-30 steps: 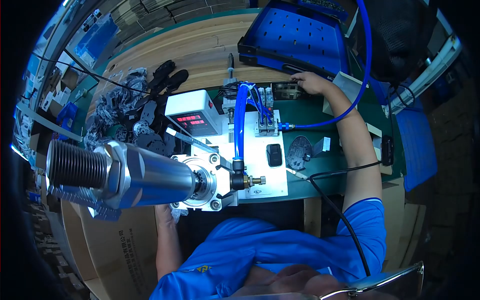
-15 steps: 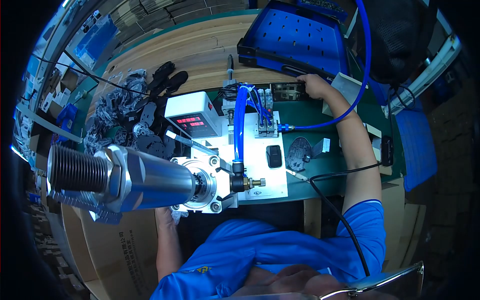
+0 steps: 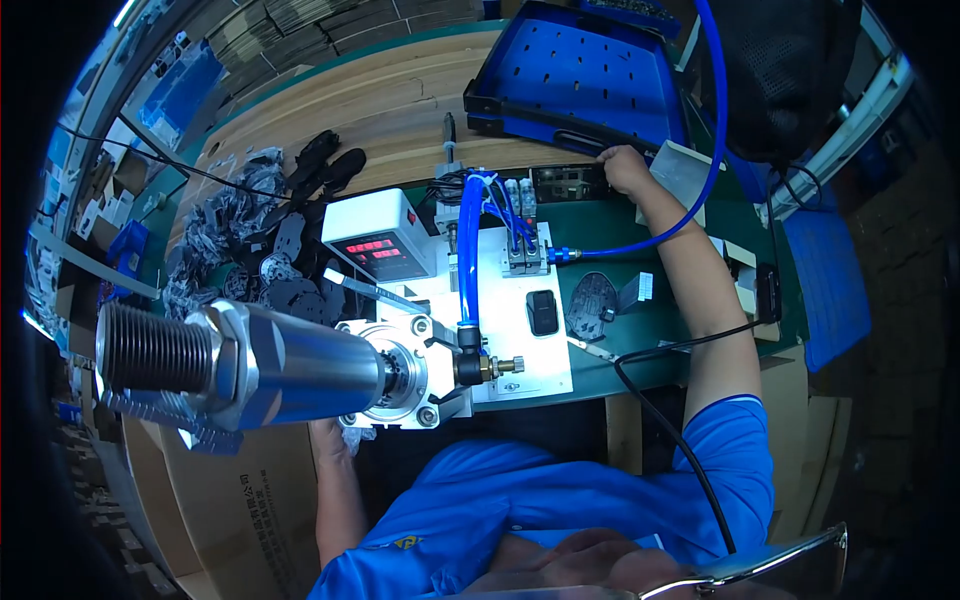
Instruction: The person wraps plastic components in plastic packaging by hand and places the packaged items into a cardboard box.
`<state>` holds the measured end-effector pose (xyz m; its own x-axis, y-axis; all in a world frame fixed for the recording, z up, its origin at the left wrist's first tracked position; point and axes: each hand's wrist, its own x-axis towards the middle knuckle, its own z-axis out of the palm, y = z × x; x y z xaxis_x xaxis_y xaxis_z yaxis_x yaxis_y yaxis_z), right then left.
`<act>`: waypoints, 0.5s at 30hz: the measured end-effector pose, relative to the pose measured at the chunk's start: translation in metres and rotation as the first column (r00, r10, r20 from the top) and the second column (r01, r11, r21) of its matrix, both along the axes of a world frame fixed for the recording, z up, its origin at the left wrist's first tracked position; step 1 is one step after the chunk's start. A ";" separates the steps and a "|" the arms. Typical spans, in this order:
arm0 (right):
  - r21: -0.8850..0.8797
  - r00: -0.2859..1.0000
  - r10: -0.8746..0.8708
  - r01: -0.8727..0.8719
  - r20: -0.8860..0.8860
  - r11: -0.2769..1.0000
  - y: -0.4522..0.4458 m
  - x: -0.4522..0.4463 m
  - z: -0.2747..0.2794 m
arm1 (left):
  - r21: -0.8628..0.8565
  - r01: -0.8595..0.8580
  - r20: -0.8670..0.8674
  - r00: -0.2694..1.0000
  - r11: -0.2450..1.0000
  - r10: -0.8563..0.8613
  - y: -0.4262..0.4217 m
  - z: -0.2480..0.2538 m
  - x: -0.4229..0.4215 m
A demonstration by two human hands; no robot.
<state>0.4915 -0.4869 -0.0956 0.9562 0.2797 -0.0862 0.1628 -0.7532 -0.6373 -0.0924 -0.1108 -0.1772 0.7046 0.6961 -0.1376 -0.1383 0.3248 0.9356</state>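
Observation:
My right hand (image 3: 626,171) is at the right end of a dark phone (image 3: 568,183), its fingers curled in against that end. The phone lies behind the valve block (image 3: 522,257). Most of my left hand (image 3: 326,436) is hidden beneath the metal cylinder (image 3: 310,368) of the press, and its fingers do not show. Crumpled clear plastic (image 3: 358,438) sits beside that hand. Between my arms, the press stands on a white base plate (image 3: 540,365), with a small black device (image 3: 542,312) lying on the plate.
A counter box (image 3: 378,235) with red digits stands behind the press. Dark flat pieces and grey wrapping (image 3: 235,215) are heaped at left. A blue tray (image 3: 585,75) is at the back. Blue air hose (image 3: 716,130) and black cable (image 3: 655,405) cross the right side.
The view has shifted slightly. My right hand's fingers have drawn in toward the phone's right end, showing more of the phone. My left hand has stayed low beneath the press.

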 end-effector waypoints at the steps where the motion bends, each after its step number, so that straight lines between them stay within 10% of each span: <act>1: 0.011 1.000 -0.014 0.014 0.018 1.000 -0.001 0.000 0.001 | -0.003 0.001 -0.009 1.000 1.000 -0.001 0.003 -0.003 0.000; 6: 0.315 0.979 -0.177 0.199 -0.096 0.928 -0.016 0.038 -0.053 | 0.088 0.046 -0.005 0.999 0.995 -0.045 0.011 -0.007 -0.006; 15: 0.341 0.958 -0.232 0.279 -0.170 0.898 -0.013 0.035 -0.049 | 0.036 0.018 0.036 0.999 0.999 -0.019 -0.003 0.007 0.001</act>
